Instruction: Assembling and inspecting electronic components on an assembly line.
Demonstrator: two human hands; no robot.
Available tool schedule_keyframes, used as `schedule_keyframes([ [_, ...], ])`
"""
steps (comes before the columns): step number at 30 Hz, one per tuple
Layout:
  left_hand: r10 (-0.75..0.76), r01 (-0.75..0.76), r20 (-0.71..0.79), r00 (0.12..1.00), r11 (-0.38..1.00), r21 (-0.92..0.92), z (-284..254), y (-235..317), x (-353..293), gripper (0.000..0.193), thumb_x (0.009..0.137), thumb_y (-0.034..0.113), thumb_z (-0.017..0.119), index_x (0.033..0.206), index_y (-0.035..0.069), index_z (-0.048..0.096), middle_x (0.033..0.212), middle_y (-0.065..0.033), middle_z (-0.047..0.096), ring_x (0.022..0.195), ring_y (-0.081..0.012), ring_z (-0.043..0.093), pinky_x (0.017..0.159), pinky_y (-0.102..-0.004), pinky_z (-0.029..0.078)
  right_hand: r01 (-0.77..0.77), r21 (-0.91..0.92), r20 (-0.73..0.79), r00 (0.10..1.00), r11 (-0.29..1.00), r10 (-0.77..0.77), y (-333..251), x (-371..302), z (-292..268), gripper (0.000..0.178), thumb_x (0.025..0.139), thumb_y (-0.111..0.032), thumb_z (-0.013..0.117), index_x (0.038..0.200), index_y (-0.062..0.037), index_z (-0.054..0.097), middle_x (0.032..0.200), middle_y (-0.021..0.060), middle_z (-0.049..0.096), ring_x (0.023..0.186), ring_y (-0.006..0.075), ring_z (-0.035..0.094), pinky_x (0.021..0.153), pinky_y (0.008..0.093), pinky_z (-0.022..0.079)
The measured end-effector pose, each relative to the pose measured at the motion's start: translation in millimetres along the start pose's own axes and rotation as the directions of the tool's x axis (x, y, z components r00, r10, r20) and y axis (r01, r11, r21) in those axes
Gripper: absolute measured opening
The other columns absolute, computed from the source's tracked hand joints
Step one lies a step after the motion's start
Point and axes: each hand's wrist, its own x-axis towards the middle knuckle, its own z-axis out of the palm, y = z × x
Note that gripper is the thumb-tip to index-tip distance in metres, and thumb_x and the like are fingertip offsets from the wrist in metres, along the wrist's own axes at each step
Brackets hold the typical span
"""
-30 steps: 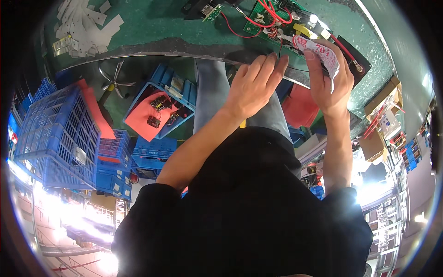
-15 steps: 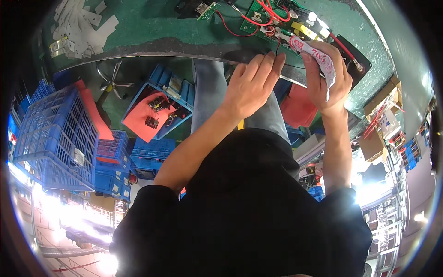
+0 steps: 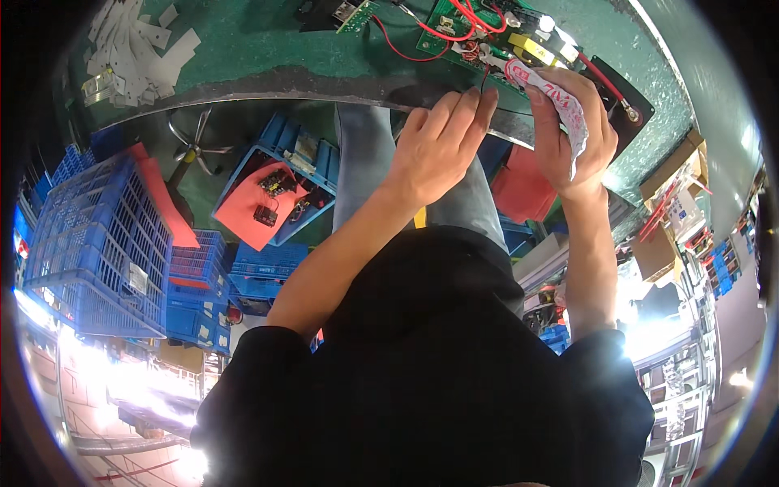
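Note:
My right hand (image 3: pixel 580 134) is closed around a crumpled white squeeze tube (image 3: pixel 560 101) with red print. The tube's nozzle points down-left at a copper coil (image 3: pixel 468 53) on a green circuit board (image 3: pixel 442 24); whether it touches is too small to tell. My left hand (image 3: pixel 442 142) is at the bench's front edge with its fingers bent together. A thin black wire (image 3: pixel 486 77) runs from the board to those fingertips, which look pinched on it. Red wires (image 3: pixel 454 36) loop over the board, and a yellow-wrapped part (image 3: pixel 531 49) sits on it.
The green bench (image 3: pixel 268 40) holds a heap of white flat pieces (image 3: pixel 134 53) at far left and a smaller green board (image 3: pixel 355 16). A black plate (image 3: pixel 625 114) lies right of my hand. Below stand a blue crate (image 3: pixel 97 252) and a blue bin (image 3: pixel 292 162) with red sheet and electronic parts.
The whole view has shifted slightly. My right hand still grips the tube at the board, and my left hand stays at the bench edge by the black wire.

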Motion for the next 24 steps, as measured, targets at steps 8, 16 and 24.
schedule_keyframes([
  [8, -0.002, 0.002, 0.001, 1.000, 1.000, -0.027, 1.0, 0.4, -0.6, 0.055, 0.075, 0.014, 0.064, 0.128, 0.010, 0.056, 0.118, -0.0033, 0.054, 0.104, -0.0190, 0.053, 0.076, -0.0310, 0.043, -0.049, -0.018, -0.090, 0.995, 0.999, 0.048, -1.7, -2.9, -0.4, 0.015, 0.083, -0.001, 0.070, 0.097, 0.0027, 0.064, 0.090, 0.0123, 0.069, 0.077, 0.0193, 0.068, 0.070, 0.0268, 0.053],
  [16, -0.022, 0.026, 0.069, 0.997, 0.999, -0.046, -12.2, 7.2, 5.6, 0.056, 0.077, 0.013, 0.059, 0.132, 0.002, 0.049, 0.117, -0.0091, 0.052, 0.106, -0.0227, 0.050, 0.077, -0.0323, 0.045, -0.444, 0.363, -0.062, 0.865, 0.819, 0.497, -17.8, -2.9, -16.9, 0.011, 0.086, -0.004, 0.069, 0.094, 0.0027, 0.066, 0.085, 0.0094, 0.068, 0.069, 0.0120, 0.062, 0.064, 0.0239, 0.050],
  [24, 0.087, -0.080, 0.079, 0.993, 0.993, -0.087, -54.1, 32.0, 41.3, 0.057, 0.078, 0.016, 0.067, 0.129, 0.000, 0.049, 0.102, -0.0129, 0.050, 0.092, -0.0290, 0.052, 0.079, -0.0363, 0.047, -0.083, 0.996, 0.009, 0.360, 0.022, 0.933, 1.6, -31.4, -99.6, 0.014, 0.092, -0.015, 0.062, 0.100, -0.0032, 0.063, 0.083, 0.0015, 0.061, 0.072, 0.0093, 0.056, 0.067, 0.0249, 0.048],
])
